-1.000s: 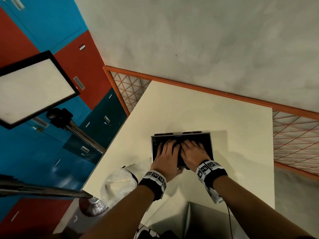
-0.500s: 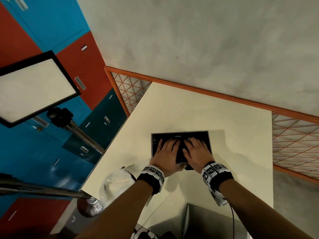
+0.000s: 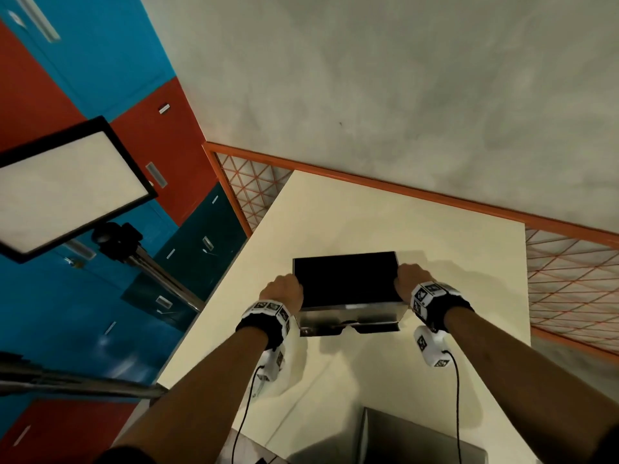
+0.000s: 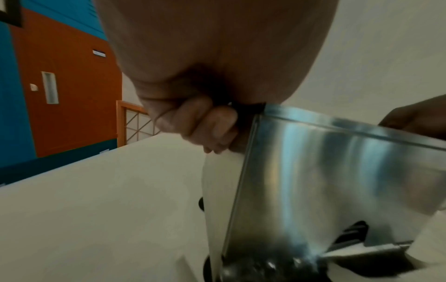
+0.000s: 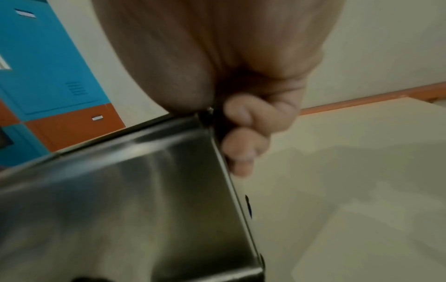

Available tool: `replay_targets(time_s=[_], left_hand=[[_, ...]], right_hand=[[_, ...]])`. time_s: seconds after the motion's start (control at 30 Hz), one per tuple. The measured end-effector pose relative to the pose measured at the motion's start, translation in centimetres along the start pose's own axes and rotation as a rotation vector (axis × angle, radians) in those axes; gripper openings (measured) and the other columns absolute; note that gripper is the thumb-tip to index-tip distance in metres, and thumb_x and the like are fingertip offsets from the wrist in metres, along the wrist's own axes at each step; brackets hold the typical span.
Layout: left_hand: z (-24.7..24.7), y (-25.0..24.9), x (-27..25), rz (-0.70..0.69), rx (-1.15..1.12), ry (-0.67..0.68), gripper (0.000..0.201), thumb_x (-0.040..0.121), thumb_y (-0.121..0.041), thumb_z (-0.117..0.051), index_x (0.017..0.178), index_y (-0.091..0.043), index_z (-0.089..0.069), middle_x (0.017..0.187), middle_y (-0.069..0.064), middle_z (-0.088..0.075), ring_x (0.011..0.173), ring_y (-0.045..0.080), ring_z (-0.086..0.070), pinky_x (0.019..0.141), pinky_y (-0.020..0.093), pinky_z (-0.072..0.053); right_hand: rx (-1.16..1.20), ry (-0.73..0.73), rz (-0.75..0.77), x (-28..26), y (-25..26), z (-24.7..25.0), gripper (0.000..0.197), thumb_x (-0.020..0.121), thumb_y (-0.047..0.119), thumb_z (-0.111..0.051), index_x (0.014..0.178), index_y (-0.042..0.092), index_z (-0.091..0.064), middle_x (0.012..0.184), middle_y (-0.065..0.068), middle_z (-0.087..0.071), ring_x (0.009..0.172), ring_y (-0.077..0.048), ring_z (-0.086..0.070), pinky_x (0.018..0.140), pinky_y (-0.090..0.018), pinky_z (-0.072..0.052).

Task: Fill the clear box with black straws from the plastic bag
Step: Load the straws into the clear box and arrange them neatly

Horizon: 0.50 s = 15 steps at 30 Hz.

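My cream-coloured square table (image 3: 351, 222) carries the shiny, clear-walled rectangular box (image 3: 348, 313), its top a flat black rectangle, standing near the table's middle. A crumpled white plastic bag (image 3: 284, 380) lies on the near left, and a grey flat panel (image 3: 412, 440) overlaps the near edge.

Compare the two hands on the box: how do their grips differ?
The left hand grips the left edge of the box; the right hand grips its right edge. In the head view, the left hand sits slightly nearer the person than the right hand. Shared: both curl their fingers round the top rim, and both wrists wear marker bands.
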<state>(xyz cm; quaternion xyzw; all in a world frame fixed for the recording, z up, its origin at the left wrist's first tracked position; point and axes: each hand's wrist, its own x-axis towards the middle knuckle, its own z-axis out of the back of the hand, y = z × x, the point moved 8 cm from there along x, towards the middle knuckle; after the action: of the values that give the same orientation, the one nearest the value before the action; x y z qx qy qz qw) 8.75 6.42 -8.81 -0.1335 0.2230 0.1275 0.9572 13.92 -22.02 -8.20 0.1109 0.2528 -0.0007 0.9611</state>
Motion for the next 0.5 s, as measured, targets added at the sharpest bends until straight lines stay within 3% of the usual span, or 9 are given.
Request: replay_targets(time_s=[0.07,0.17,0.3,0.4,0.5], left_hand=[[1.8,-1.0,-0.1,-0.044,0.033,-0.084,0.021,0.101,-0.022,-0.046,0.104,-0.005,-0.057,0.114,0.017,-0.065,0.099,0.038,-0.063,0.074,0.039,-0.046],[2.7,-1.6,-2.8,-0.094,0.075,-0.231,0.020,0.100,-0.015,-0.042,0.117,-0.004,-0.045,0.106,0.016,-0.065,0.095,0.039,-0.065,0.069,0.040,-0.042],[0.8,-1.0,-4.6,-0.108,0.045,-0.183,0.021,0.100,-0.017,-0.042,0.117,-0.005,-0.045,0.111,0.016,-0.064,0.099,0.038,-0.065,0.073,0.041,-0.045],[1.2,-2.0,-4.3,-0.090,0.008,-0.176,0.022,0.099,-0.016,-0.043,0.118,-0.004,-0.046,0.113,0.017,-0.065,0.101,0.039,-0.065,0.077,0.043,-0.048],[2.4,-2.1,-6.0,-0.099,-0.016,-0.276,0.021,0.100,-0.014,-0.042,0.119,-0.005,-0.043,0.106,0.016,-0.067,0.095,0.042,-0.065,0.070,0.043,-0.043]], right_hand=[[-0.016,-0.114,0.002,-0.8,0.8,2.1,0.014,0.097,0.015,-0.049,0.090,0.005,-0.055,0.086,-0.014,-0.059,0.071,-0.032,-0.057,0.060,-0.035,-0.043],[-0.012,-0.263,-0.009,-4.0,-0.1,2.5,0.014,0.096,0.014,-0.043,0.104,0.004,-0.048,0.097,-0.017,-0.063,0.088,-0.040,-0.063,0.064,-0.037,-0.040],[-0.073,-0.181,-0.008,-5.1,-0.8,0.6,0.019,0.095,0.016,-0.044,0.108,0.003,-0.050,0.105,-0.019,-0.064,0.096,-0.041,-0.063,0.067,-0.036,-0.039],[-0.046,-0.196,-0.013,-4.0,-0.8,1.6,0.017,0.096,0.017,-0.045,0.105,0.004,-0.050,0.105,-0.019,-0.064,0.095,-0.041,-0.062,0.066,-0.036,-0.040],[-0.035,-0.303,0.024,-5.8,-1.1,2.6,0.016,0.096,0.017,-0.043,0.106,0.005,-0.047,0.098,-0.019,-0.065,0.088,-0.042,-0.063,0.064,-0.037,-0.039]])
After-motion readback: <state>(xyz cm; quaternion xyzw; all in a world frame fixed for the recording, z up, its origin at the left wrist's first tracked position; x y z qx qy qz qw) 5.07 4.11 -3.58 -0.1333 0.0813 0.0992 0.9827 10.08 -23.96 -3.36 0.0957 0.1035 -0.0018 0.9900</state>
